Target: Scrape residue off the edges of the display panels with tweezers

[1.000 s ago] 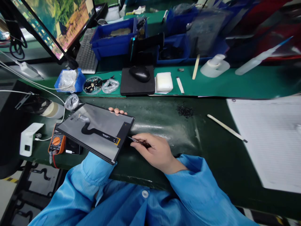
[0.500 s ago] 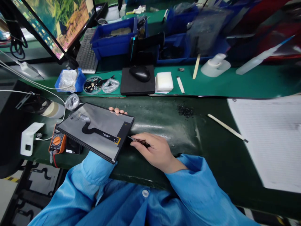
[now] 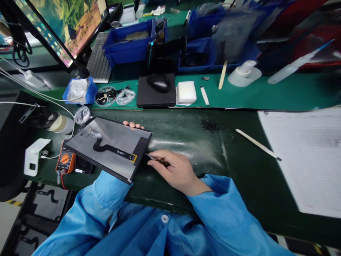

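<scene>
My left hand [image 3: 132,124] holds a tablet display panel [image 3: 112,132] from beneath, and only its fingertips show past the far edge. The panel is tilted, with its grey back facing up. A black flex cable [image 3: 112,152] with a yellow-tipped end runs across that back. My right hand [image 3: 176,170] grips fine metal tweezers [image 3: 157,159], and their tip sits at the panel's near right edge. Whether the tip touches the panel is too small to tell.
A multimeter [image 3: 64,160] and a white bracket [image 3: 33,156] sit left of the panel. A white ruled sheet [image 3: 301,160], a white stick [image 3: 255,143] and dark debris [image 3: 210,125] lie on the green mat. Blue bins, a keyboard and a monitor stand behind.
</scene>
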### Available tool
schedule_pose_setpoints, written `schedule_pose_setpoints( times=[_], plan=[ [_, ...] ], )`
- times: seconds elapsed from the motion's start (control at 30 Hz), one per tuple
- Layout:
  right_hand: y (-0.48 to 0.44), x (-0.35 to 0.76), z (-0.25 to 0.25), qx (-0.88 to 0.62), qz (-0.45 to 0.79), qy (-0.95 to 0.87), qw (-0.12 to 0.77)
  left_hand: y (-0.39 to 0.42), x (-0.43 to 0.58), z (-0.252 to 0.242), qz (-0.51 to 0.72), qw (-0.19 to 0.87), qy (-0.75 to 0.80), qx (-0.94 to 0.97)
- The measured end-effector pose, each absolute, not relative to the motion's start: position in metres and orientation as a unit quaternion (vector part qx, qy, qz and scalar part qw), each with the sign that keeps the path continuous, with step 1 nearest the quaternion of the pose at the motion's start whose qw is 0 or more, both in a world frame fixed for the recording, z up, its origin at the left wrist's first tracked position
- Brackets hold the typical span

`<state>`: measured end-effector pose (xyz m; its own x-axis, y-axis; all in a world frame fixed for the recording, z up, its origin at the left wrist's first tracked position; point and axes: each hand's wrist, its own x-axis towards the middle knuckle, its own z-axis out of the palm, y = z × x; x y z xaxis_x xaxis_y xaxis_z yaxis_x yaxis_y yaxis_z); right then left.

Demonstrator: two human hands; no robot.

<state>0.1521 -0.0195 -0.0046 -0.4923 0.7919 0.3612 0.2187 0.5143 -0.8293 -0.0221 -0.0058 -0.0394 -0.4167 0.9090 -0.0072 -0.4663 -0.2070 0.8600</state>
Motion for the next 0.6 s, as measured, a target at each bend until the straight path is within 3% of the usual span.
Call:
schedule_pose_setpoints(
  times=[0.33,0.6],
  plan=[
    [-0.018,0.152,-0.001,-0.294,0.422,-0.783,0.350,-0.004,-0.022,-0.039,0.670,0.416,0.551,0.272],
    [-0.036,0.133,-0.001,-0.336,0.572,-0.652,0.368,-0.005,-0.025,-0.018,0.725,0.469,0.454,0.218]
  ],
)
